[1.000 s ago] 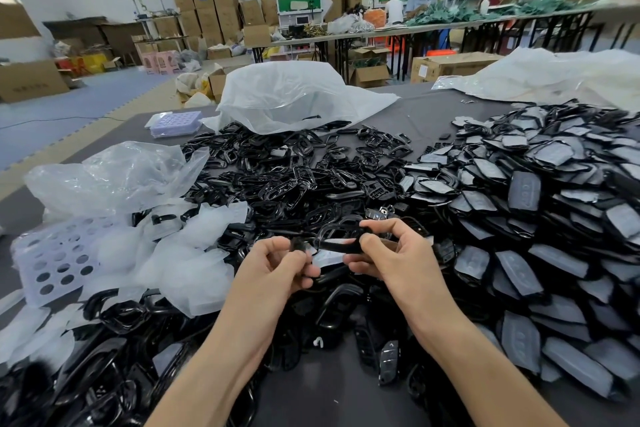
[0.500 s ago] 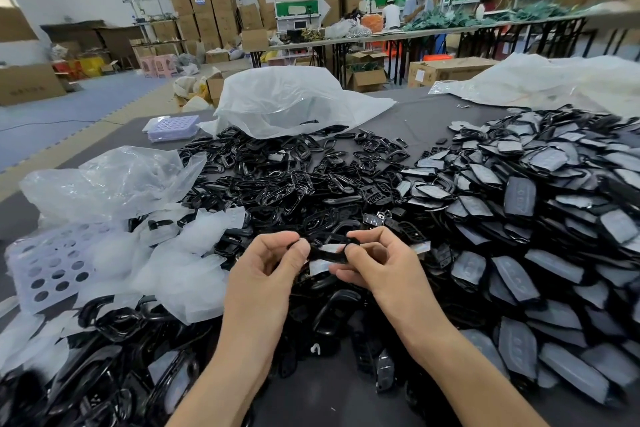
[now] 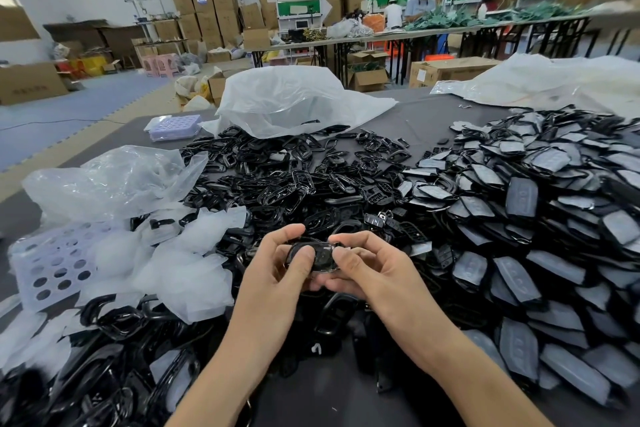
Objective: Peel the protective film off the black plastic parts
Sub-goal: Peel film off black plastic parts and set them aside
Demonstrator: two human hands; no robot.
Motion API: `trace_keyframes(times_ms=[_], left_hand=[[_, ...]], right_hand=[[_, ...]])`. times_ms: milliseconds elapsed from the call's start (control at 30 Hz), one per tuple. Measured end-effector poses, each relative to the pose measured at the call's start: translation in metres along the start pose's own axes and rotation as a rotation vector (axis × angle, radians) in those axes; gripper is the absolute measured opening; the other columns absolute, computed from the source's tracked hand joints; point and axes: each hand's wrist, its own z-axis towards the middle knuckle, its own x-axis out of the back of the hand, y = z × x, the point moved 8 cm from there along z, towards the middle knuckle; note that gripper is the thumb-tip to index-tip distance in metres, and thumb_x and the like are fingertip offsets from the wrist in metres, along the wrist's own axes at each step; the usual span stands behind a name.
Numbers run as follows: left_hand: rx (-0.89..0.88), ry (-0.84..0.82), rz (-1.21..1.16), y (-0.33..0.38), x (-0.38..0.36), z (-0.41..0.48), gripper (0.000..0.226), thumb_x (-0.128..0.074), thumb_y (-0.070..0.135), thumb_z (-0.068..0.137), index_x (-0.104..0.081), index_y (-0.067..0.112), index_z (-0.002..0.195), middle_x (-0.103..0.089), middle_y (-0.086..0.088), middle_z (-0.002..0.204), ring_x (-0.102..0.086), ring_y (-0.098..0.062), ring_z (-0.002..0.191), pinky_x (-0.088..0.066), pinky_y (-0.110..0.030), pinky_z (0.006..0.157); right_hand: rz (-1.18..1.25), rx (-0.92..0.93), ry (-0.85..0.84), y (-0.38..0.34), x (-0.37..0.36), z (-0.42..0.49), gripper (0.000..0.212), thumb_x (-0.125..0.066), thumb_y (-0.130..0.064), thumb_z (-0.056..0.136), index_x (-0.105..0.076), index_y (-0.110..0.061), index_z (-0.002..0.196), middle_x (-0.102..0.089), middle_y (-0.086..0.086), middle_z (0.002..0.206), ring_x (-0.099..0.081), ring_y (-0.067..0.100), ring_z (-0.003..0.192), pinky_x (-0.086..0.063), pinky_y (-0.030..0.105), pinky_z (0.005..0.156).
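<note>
Both hands curled around one black plastic part: the left hand pinched its left end, the right hand its right, long axis running crosswise between them, above the table

A big white plastic bag sits at the upper middle of the frame on the gray table, and a crumpled clear bag lies at the left. A lavender tray with round holes lies at the lower left, and a second tray lies left of the white bag. Along the top, stacked cardboard boxes line the wall and people stand at a long table.
</note>
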Motion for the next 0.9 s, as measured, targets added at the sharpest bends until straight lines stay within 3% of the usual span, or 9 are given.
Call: trace_keyframes(times_ms=[100,167,300,433,500,600,667,800,900], left_hand=[[-0.200,0.099,0.348,0.018,0.007,-0.005,0.022,-0.067,0.017,0.092,-0.067,0.038,0.099,-0.068,0.025,0.085,-0.064,0.004,0.081,-0.042,-0.005,0.072],[-0.292,0.125,0.455,0.027,0.005,-0.011,0.018,-0.067,0.020,0.092,-0.069,0.037,0.098,-0.068,0.033,0.094,-0.063,0.013,0.090,-0.039,0.000,0.076],[-0.361,0.141,0.583,0.029,0.004,-0.010,0.016,-0.053,0.037,0.099,-0.061,0.043,0.111,-0.065,0.030,0.102,-0.060,0.007,0.097,-0.043,-0.009,0.082],[-0.350,-0.021,0.864,0.016,-0.016,0.007,0.029,-0.049,0.042,0.098,-0.060,0.033,0.124,-0.057,0.020,0.107,-0.054,-0.004,0.105,-0.046,-0.025,0.087],[-0.295,-0.147,0.986,0.005,-0.031,0.018,0.039,-0.049,0.048,0.098,-0.054,0.034,0.134,-0.051,0.015,0.111,-0.049,-0.007,0.110,-0.044,-0.025,0.086],[-0.242,-0.245,1.078,0.000,-0.043,0.027,0.032,-0.048,0.050,0.099,-0.055,0.037,0.128,-0.052,0.016,0.111,-0.049,-0.007,0.111,-0.048,-0.029,0.085],[-0.250,-0.205,0.993,0.005,-0.040,0.027,0.017,-0.052,0.043,0.099,-0.058,0.036,0.113,-0.060,0.018,0.106,-0.055,-0.006,0.106,-0.048,-0.028,0.085],[-0.317,-0.014,0.705,0.024,-0.019,0.014,0.004,-0.065,0.034,0.093,-0.065,0.035,0.089,-0.060,0.023,0.099,-0.048,0.002,0.102,-0.033,-0.009,0.085],[-0.198,0.116,0.345,0.025,0.002,0.008,0.006,-0.063,0.040,0.092,-0.067,0.039,0.087,-0.064,0.020,0.076,-0.055,0.000,0.073,-0.040,-0.009,0.068]], right_hand=[[-0.161,0.054,-0.034,-0.003,-0.001,0.000,0.012,-0.071,-0.015,0.093,-0.072,-0.026,0.099,-0.072,-0.001,0.085,-0.075,0.019,0.084,-0.057,0.021,0.075],[-0.293,0.076,-0.022,-0.001,0.000,0.000,0.018,-0.074,-0.015,0.091,-0.069,-0.032,0.093,-0.072,-0.004,0.081,-0.072,0.014,0.077,-0.056,0.021,0.071],[-0.380,0.157,0.198,-0.015,0.028,0.005,0.018,-0.073,-0.015,0.091,-0.065,-0.031,0.088,-0.074,-0.003,0.078,-0.071,0.011,0.069,-0.054,0.020,0.063],[-0.215,0.187,0.398,-0.028,0.064,0.007,0.011,-0.072,-0.015,0.092,-0.063,-0.019,0.096,-0.072,-0.006,0.067,-0.067,0.008,0.061,-0.054,0.019,0.058],[-0.201,0.179,0.420,-0.026,0.068,0.007,0.011,-0.073,-0.017,0.091,-0.063,-0.018,0.097,-0.070,-0.007,0.066,-0.066,0.007,0.059,-0.054,0.018,0.056],[-0.225,0.169,0.406,-0.023,0.063,0.006,0.011,-0.073,-0.018,0.091,-0.063,-0.019,0.096,-0.071,-0.006,0.067,-0.066,0.007,0.060,-0.054,0.018,0.056],[-0.221,0.158,0.392,-0.023,0.059,0.006,0.011,-0.072,-0.019,0.090,-0.063,-0.018,0.096,-0.072,-0.006,0.069,-0.069,0.009,0.064,-0.054,0.018,0.058],[-0.103,0.107,0.293,-0.021,0.047,0.006,0.013,-0.072,-0.016,0.090,-0.063,-0.012,0.099,-0.076,-0.002,0.080,-0.076,0.017,0.080,-0.057,0.019,0.069],[-0.046,0.084,0.257,-0.019,0.038,0.005,0.013,-0.071,-0.014,0.090,-0.063,-0.009,0.100,-0.076,0.003,0.083,-0.077,0.023,0.083,-0.060,0.023,0.071]])
